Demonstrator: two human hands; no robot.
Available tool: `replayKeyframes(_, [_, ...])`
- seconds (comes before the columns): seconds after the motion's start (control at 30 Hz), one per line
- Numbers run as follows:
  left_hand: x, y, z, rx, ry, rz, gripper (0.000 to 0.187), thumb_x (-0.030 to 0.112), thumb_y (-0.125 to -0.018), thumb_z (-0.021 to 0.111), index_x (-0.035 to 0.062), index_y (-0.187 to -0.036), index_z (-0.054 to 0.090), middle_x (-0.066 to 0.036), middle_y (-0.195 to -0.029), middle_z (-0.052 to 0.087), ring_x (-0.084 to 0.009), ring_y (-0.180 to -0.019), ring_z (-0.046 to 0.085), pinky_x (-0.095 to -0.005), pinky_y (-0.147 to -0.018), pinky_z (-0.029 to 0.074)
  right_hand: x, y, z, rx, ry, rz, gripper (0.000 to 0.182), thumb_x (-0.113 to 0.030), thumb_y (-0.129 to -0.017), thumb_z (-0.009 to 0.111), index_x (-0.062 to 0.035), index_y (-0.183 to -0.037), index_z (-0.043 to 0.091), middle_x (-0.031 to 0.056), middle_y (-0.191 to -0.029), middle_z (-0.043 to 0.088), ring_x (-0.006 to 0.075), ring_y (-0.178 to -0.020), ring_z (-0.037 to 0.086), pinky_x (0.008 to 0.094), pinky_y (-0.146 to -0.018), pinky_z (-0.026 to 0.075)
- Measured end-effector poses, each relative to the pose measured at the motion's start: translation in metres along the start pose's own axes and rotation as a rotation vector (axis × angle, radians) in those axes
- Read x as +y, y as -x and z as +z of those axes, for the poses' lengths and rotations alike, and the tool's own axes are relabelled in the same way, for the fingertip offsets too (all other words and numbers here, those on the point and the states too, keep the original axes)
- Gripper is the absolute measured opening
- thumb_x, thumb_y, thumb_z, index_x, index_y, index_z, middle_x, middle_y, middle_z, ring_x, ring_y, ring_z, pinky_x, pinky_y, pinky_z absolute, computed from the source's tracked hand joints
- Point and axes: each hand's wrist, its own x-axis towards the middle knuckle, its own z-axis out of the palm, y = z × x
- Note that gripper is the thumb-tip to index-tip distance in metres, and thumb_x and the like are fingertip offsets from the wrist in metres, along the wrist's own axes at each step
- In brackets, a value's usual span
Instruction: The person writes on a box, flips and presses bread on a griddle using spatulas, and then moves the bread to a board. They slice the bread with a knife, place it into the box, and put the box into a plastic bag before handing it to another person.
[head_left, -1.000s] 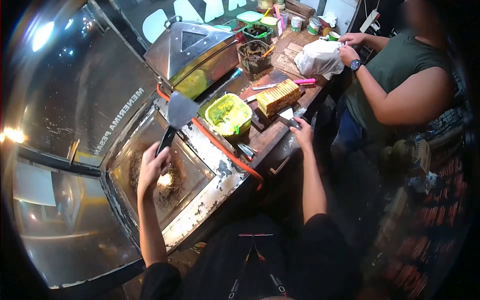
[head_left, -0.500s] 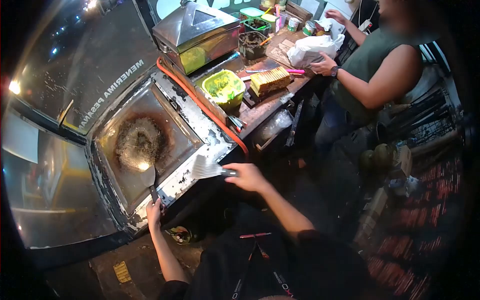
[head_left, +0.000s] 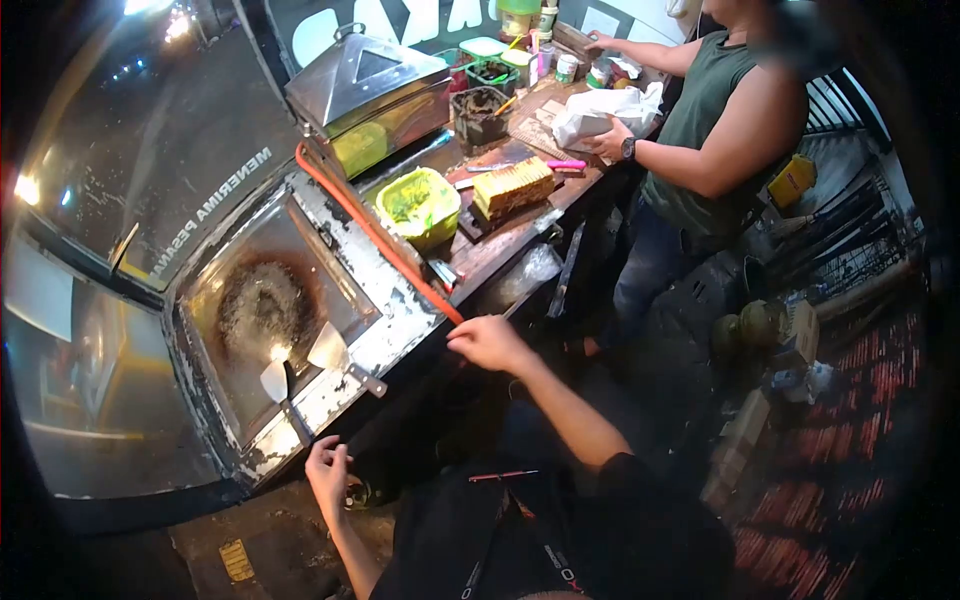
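Griddle rim (head_left: 396,338), spatula (head_left: 284,400) near left hand (head_left: 326,472)

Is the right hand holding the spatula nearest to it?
No, the right hand is apart from that spatula, which lies across the chipped white rim.

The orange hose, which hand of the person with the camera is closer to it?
The right. The right hand is just by the lower end of the orange hose; I can't tell if they touch. The left hand is farther away, near the dark-handled spatula.
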Motion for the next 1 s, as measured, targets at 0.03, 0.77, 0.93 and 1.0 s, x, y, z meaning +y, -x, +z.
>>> replayKeyframes(0.03, [0.023, 0.001, 0.02, -0.103, -0.001, 0.019, 0.022, 0.005, -0.081, 0.064, -0.0024, -0.102, 0.061, -0.003, -0.063, 0.059, -0.0076, -0.059, 0.055, -0.0232, -0.058, 0.045, 0.019, -0.003, -0.033, 0.076, 0.029, 0.051, 0.025, -0.022, -0.076, 0.068, -0.0039, -0.092, 0.069, 0.0168, -0.091, 0.067, 0.0312, -0.082, 0.065, 0.0385, -0.075, 0.052])
replayKeyframes(0.77, [0.323, -0.38, 0.422, -0.503, -1.051, 0.392, 0.027, 0.007, -0.07, 0.061, 0.0064, -0.097, 0.067, -0.019, -0.097, 0.066, -0.0341, -0.091, 0.065, -0.0406, -0.077, 0.052, 0.274, -0.208, -0.339, 0.227, 0.537, -0.136, 0.026, -0.009, -0.081, 0.055, -0.0085, -0.108, 0.056, 0.0202, -0.091, 0.058, 0.0395, -0.086, 0.057, 0.0485, -0.074, 0.045])
replayKeyframes(0.93, [0.297, -0.408, 0.436, -0.678, -1.228, 0.58, 0.026, 0.017, -0.065, 0.072, 0.0074, -0.088, 0.065, -0.015, -0.089, 0.065, -0.0335, -0.088, 0.063, -0.043, -0.073, 0.051, 0.242, -0.142, -0.357, 0.276, 0.135, -0.002, 0.029, -0.018, -0.089, 0.053, -0.0073, -0.115, 0.06, 0.0212, -0.096, 0.061, 0.0377, -0.091, 0.059, 0.043, -0.079, 0.046])
replayKeyframes(1.0, [0.302, -0.405, 0.436, -0.723, -1.253, 0.621, 0.023, 0.017, -0.065, 0.072, 0.0066, -0.084, 0.064, -0.015, -0.087, 0.064, -0.0332, -0.086, 0.063, -0.0427, -0.071, 0.052, 0.234, -0.122, -0.347, 0.305, 0.054, 0.005, 0.027, -0.017, -0.09, 0.053, -0.0046, -0.114, 0.061, 0.0209, -0.095, 0.062, 0.0363, -0.089, 0.06, 0.0414, -0.078, 0.047])
